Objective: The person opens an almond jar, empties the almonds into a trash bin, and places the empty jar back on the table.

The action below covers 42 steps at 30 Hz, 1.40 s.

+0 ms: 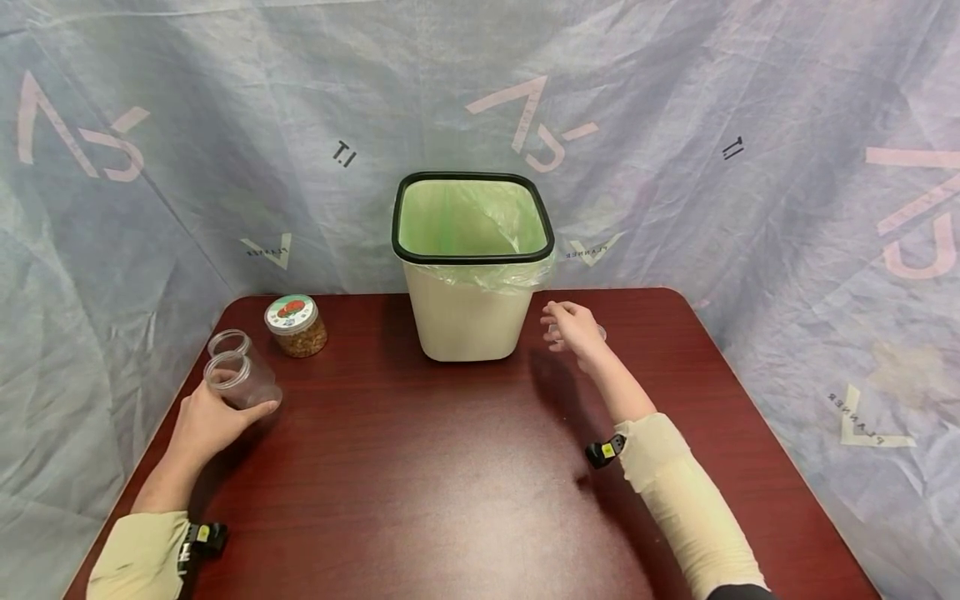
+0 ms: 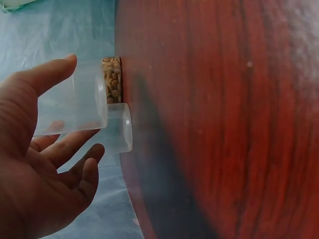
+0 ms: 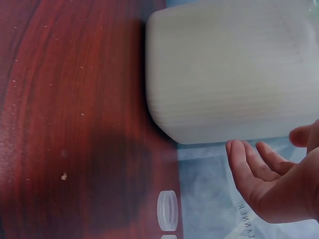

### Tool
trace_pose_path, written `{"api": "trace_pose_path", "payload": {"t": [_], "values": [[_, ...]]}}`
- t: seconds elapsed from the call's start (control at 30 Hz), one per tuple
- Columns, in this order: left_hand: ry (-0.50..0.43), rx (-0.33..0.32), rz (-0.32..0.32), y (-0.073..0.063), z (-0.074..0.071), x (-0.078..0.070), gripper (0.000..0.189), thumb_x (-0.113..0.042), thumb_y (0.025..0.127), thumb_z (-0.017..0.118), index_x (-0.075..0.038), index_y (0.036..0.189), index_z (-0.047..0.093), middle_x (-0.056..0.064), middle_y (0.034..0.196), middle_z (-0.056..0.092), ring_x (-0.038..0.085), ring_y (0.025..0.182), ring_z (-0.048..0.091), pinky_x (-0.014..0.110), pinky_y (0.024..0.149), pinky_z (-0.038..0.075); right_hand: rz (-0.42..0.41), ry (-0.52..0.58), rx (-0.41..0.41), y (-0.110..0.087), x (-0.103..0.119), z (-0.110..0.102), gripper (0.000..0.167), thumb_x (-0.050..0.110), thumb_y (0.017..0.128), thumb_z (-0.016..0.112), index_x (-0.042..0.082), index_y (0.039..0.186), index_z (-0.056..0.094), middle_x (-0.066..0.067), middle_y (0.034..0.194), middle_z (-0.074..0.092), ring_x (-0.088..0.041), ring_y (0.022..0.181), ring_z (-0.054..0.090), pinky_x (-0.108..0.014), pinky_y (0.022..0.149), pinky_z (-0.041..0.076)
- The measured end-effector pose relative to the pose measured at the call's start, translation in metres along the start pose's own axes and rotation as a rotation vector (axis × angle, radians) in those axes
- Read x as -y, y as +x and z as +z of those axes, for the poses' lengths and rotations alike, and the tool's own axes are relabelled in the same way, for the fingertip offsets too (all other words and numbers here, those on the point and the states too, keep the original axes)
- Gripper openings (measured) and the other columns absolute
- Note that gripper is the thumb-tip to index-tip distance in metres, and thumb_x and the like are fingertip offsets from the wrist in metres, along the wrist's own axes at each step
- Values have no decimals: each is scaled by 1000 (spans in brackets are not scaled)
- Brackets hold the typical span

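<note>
Two clear jars (image 1: 257, 385), one within curled left grip (image 1: 212, 418), two lids (image 3: 167, 211) near loose-fingered right grip (image 1: 577, 331)

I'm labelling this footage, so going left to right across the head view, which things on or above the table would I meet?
Left hand holding a clear jar → lidded jar of brown pieces → bin → right hand.

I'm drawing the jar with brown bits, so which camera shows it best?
The head view: it shows the whole jar, including its printed lid and brown nut-like pieces. The left wrist view shows the pieces closer, but only part of the jar, peeking past the held clear jar. The right wrist view doesn't show it.
</note>
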<state>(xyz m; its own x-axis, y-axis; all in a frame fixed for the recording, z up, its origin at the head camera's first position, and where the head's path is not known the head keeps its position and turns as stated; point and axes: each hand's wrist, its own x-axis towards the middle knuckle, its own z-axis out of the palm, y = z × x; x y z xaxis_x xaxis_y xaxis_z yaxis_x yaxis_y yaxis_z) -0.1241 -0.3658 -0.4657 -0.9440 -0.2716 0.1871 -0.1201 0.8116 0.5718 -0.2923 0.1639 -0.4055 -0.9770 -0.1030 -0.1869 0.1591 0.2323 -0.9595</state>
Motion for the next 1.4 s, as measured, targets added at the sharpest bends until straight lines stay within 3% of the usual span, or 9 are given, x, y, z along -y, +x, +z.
{"api": "trace_pose_path", "payload": {"t": [0.27, 0.5, 0.87, 0.97, 1.13, 1.4], "values": [[31, 34, -17, -1, 3, 5, 88, -49, 69, 85, 7, 125, 47, 33, 113, 55, 54, 101, 52, 60, 77, 42, 12, -13, 21, -2, -9, 5, 38, 27, 102, 42, 0, 125, 55, -20, 124, 60, -42, 102, 60, -40, 71, 56], [32, 43, -12, 0, 8, 13, 87, -49, 67, 86, 6, 124, 48, 33, 112, 57, 53, 101, 53, 59, 77, 42, 7, -37, 34, -4, -15, 7, 37, 27, 102, 43, -1, 123, 56, -21, 122, 61, -31, 87, 65, -36, 67, 56], [33, 63, 2, -2, 9, 20, 90, -49, 68, 85, 9, 126, 48, 35, 116, 55, 55, 104, 51, 61, 82, 42, 33, -32, 59, -4, -23, 11, 36, 24, 101, 43, -1, 125, 55, -26, 129, 56, -43, 98, 61, -32, 64, 55], [31, 70, 8, -2, 9, 21, 89, -49, 69, 85, 9, 125, 49, 34, 116, 56, 55, 105, 51, 61, 82, 42, 31, -27, 61, -4, -24, 13, 36, 23, 101, 44, -1, 125, 55, -27, 128, 56, -41, 95, 63, -33, 64, 56], [17, 74, 25, -2, 8, 22, 80, -48, 70, 85, 5, 120, 51, 31, 108, 60, 53, 101, 54, 60, 79, 43, 22, -32, 66, -3, -25, 14, 35, 23, 101, 44, -2, 123, 55, -29, 127, 56, -26, 79, 66, -35, 65, 56], [-7, 155, 20, -6, 9, 26, 86, -47, 72, 84, 4, 128, 43, 34, 118, 54, 55, 109, 49, 63, 85, 39, 26, -36, 83, -7, -25, 14, 34, 23, 101, 44, -2, 121, 55, -29, 127, 56, -29, 83, 65, -44, 74, 55]]}}
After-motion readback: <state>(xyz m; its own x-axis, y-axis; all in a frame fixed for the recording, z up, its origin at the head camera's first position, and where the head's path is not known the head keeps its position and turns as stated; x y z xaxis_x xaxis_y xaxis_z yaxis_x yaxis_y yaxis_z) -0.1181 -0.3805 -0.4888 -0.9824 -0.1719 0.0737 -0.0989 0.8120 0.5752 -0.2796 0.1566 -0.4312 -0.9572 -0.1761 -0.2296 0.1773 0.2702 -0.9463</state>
